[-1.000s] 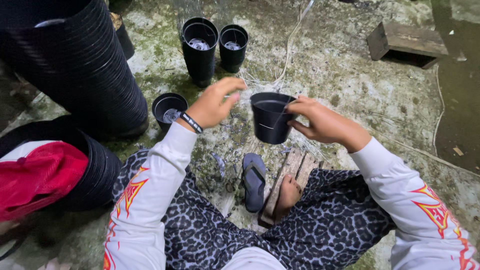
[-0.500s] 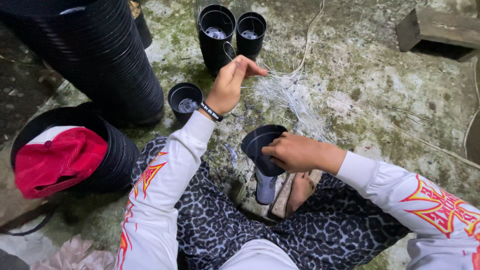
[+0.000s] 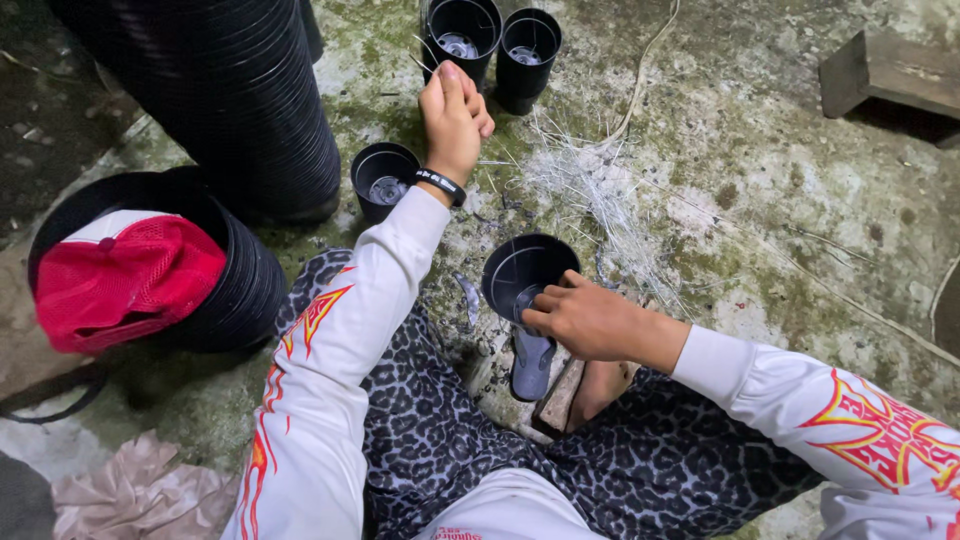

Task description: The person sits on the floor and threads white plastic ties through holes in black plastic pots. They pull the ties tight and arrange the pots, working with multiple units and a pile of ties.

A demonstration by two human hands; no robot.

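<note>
My right hand (image 3: 588,318) grips the rim of a small black plastic pot (image 3: 522,270), held low over my lap above a grey sandal (image 3: 531,362). My left hand (image 3: 455,115) is stretched forward with its fingers pinched together, seemingly on a thin pale strand from the loose bundle of wiry strands (image 3: 590,195) lying on the ground. A black wristband sits on the left wrist. Two black pots (image 3: 460,30) (image 3: 527,55) stand just beyond the left hand. A shorter black pot (image 3: 385,180) stands beside my left forearm.
A tall stack of nested black pots (image 3: 230,100) lies at the upper left. A shorter stack (image 3: 230,290) at the left holds a red and white cap (image 3: 125,280). A wooden block (image 3: 890,70) sits at the upper right. The ground is mossy concrete.
My right hand has lowered the black pot from chest height toward my lap. My left hand has left the pot and reached forward toward the two standing pots.
</note>
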